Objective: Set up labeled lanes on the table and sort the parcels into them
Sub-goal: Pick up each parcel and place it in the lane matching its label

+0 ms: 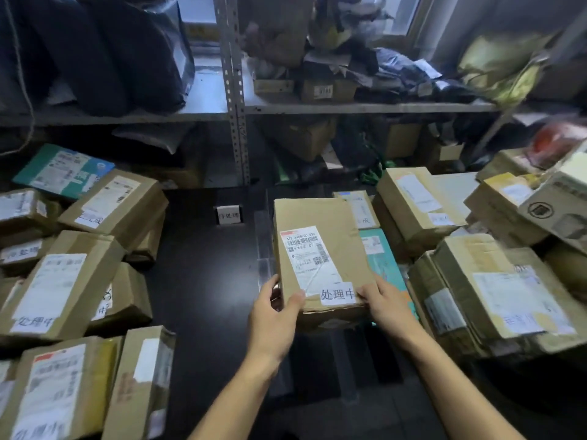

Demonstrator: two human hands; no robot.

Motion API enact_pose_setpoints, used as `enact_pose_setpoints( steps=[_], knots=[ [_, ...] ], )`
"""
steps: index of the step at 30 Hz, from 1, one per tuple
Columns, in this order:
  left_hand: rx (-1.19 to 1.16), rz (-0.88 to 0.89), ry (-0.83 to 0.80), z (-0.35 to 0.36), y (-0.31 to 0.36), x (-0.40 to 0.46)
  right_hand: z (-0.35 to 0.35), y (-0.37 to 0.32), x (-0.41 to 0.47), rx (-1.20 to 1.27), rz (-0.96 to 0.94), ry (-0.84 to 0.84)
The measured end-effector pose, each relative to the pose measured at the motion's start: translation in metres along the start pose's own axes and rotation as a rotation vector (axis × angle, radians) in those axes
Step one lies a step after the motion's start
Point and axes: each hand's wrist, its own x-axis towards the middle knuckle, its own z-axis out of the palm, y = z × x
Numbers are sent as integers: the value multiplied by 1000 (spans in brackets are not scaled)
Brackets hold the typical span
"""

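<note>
The left hand (273, 315) hides the box's (320, 249) near-left corner. Small print on its shipping label (305, 252) is unreadable. Left of that hand, 2 boxes (54, 385) are cut by the frame edge.

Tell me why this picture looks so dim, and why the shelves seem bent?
Head view: the only light seen comes from the window behind the shelf, so the dark table stays murky; the wide-angle lens bows the shelf; parcels at the edges blur, while the label on the held box between the left hand and right hand reads sharper.
</note>
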Motion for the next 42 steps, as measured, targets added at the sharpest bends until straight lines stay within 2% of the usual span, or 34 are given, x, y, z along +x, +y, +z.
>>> enact_pose_setpoints(
  steps=[4,12,15,21,31,37,42],
  knots=[
    [11,-52,47,15,-23,-17,-6,30,-5,6,25,-99],
    [127,-168,62,28,-56,-26,1,64,-6,-29,78,-140],
    [249,-188,62,27,-63,-28,8,77,-7,-124,40,-135],
    [552,-205,80,23,-72,-17,19,85,-3,-235,99,-81],
    [657,-197,155,27,-83,2,33,81,9,-498,99,60],
    [821,-250,144,31,-96,5,38,89,9,-647,77,52],
    [925,-217,128,35,-104,5,47,86,8,-831,-10,22]
  ],
)
